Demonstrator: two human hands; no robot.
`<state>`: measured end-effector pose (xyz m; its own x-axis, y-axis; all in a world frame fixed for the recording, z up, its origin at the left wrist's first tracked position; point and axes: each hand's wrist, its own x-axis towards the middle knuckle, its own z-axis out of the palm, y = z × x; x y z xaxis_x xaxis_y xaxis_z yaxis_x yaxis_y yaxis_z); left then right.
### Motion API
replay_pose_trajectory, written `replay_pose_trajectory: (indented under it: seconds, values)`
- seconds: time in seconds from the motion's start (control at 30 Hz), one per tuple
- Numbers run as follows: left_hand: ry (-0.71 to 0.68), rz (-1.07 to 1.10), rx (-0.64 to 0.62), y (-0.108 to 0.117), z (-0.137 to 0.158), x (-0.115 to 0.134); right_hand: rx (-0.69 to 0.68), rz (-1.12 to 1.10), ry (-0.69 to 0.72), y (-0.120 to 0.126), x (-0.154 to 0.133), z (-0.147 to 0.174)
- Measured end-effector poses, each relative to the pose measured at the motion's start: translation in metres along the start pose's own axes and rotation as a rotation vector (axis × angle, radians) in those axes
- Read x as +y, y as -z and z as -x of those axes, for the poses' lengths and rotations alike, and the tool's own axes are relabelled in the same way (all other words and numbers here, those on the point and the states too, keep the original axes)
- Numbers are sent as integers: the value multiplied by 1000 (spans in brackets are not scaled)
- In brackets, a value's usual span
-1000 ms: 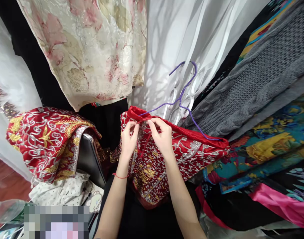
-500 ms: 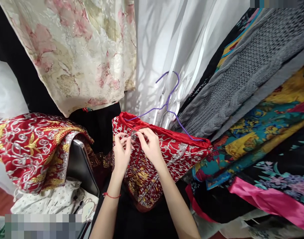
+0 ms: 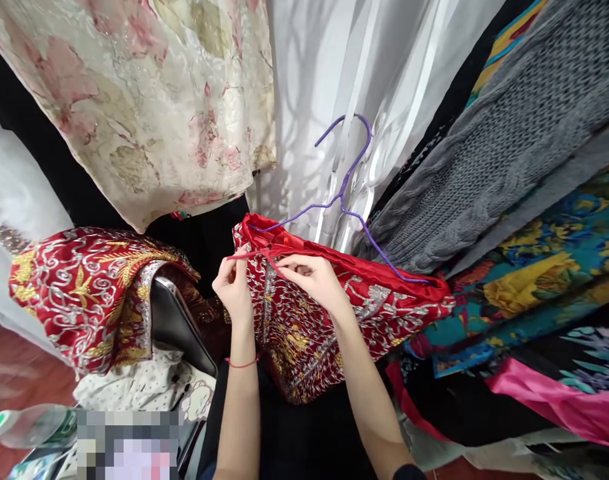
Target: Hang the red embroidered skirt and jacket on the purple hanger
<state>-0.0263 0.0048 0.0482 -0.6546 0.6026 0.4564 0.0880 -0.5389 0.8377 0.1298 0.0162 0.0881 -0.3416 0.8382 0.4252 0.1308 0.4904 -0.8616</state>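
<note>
A red skirt-like garment (image 3: 309,340) with silver and gold embroidery hangs in front of me, with a purple wire hanger (image 3: 352,180) inside its red waist opening. A thin red drawstring (image 3: 252,254) crosses the front near the waist. My left hand (image 3: 234,283) pinches one end of the cord, the wrist wearing a red string bracelet (image 3: 242,365). Closed on the cord's other part, beside the waistband, is my right hand (image 3: 312,279). Whether the strands are knotted is too small to tell.
Another red embroidered cloth (image 3: 92,293) drapes over a black chair back (image 3: 182,327) on the left. A cream floral fabric (image 3: 184,113) hangs above. Grey knitwear (image 3: 514,147) and floral clothes hang at right. A plastic bottle (image 3: 39,427) stands at lower left.
My hands have moved apart from close together at the waist, and the red cord now stretches between them. The view has shifted slightly.
</note>
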Motion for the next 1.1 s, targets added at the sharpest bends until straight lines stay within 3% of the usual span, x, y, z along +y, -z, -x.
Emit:
replay_pose_trajectory:
  seconds: [0.1,0.2,0.4,0.5,0.6,0.7,0.83,0.97,1.1]
  values:
    - [68,190,-239,0,-8,6,-52,-193,16,5,-10,-4]
    - [57,158,-503,4,-14,16,-29,-242,50,4,-12,-10]
    - [203,-67,-829,15,-31,44,-169,192,407,6,-3,-24]
    - [311,-123,-903,18,-42,53,-227,396,507,6,-3,-30]
    - [365,-114,-847,15,-47,50,-107,464,512,0,-3,-31]
    - [303,-64,-714,10,-46,40,63,546,450,-7,-1,-31]
    - [118,-113,-539,4,-48,27,201,593,410,-9,2,-28]
    - [-100,-340,-421,0,-59,20,313,591,383,-3,4,-21]
    - [-270,-572,-240,-2,-77,7,432,776,445,3,11,-14]
